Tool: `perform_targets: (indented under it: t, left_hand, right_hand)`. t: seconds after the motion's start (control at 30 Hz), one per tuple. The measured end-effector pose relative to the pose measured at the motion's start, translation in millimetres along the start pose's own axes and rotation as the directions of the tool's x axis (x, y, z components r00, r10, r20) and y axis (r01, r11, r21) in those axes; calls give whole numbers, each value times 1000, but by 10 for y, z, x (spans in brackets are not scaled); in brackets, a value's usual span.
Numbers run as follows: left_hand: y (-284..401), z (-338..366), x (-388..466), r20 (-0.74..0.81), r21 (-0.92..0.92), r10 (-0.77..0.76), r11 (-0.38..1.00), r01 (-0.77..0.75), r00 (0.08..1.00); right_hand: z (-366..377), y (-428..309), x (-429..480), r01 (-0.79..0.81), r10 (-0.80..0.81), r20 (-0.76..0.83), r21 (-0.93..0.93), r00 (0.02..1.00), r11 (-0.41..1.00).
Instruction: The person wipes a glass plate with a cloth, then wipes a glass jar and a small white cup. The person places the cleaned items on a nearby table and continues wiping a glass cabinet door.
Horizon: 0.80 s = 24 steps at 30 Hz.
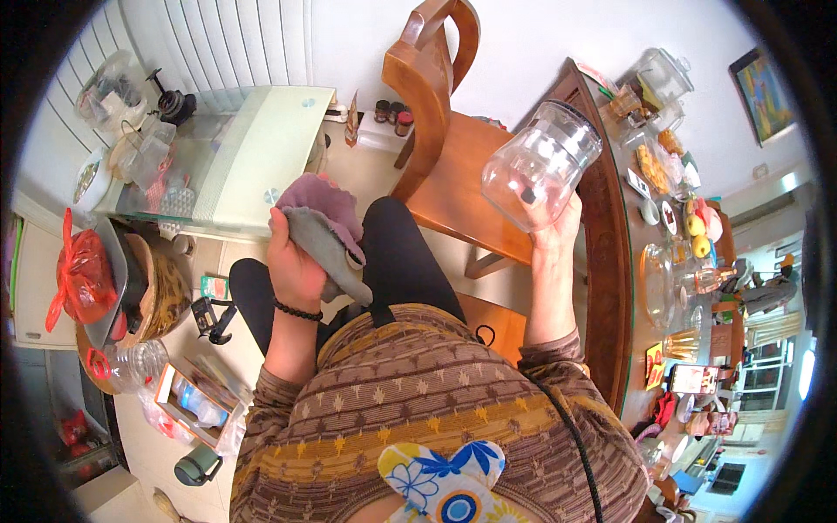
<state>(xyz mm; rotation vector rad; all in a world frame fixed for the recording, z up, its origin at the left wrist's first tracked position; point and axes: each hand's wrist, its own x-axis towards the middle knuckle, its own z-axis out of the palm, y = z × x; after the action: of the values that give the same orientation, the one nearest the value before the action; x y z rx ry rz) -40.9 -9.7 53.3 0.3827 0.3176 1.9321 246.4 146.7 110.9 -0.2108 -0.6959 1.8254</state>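
Observation:
My left hand (297, 265) holds two soft cloths, a purple one (320, 202) and a grey one (317, 248), bunched above my left thigh. In my right hand (556, 222) is a clear glass jar (536, 163), held from its rounded lower end and tilted, with its dark-rimmed end pointing up to the right. The jar looks empty. It hangs over the seat of a wooden chair, beside the long table's edge. Cloths and jar are well apart.
A wooden chair (471, 170) stands ahead. The long table (637, 294) at right bears glassware, fruit and a phone. A glass-topped table (261, 144) stands at front left. Left lie a red plastic bag (85, 274), an open box (196, 405) and a green flask (196, 464).

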Motion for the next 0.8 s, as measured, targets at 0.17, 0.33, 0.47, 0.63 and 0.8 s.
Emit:
perform_targets:
  t: [0.17, 0.33, 0.47, 0.63, 0.8]
  left_hand:
    - [-15, -68, -32, -30, 29, -29, 999, 30, 999]
    - [17, -170, -12, 133, 111, -70, 992, 55, 989]
    - [51, -237, -16, 62, 174, -45, 984, 33, 997]
    - [93, -304, -19, 38, 169, -64, 984, 57, 997]
    - [57, -339, 25, 5, 151, -69, 986, 67, 998]
  right_hand:
    - [7, -143, -31, -31, 20, 117, 96, 993, 995]
    - [-193, -758, -100, 230, -241, -76, -129, 968, 965]
    - [-445, -1608, -325, 510, -626, -183, -431, 759, 744]
    - [-841, -2698, -925, 455, -871, -158, -801, 466, 389]
    - [-1556, -3241, -1443, 315, -973, -28, -944, 228, 101]
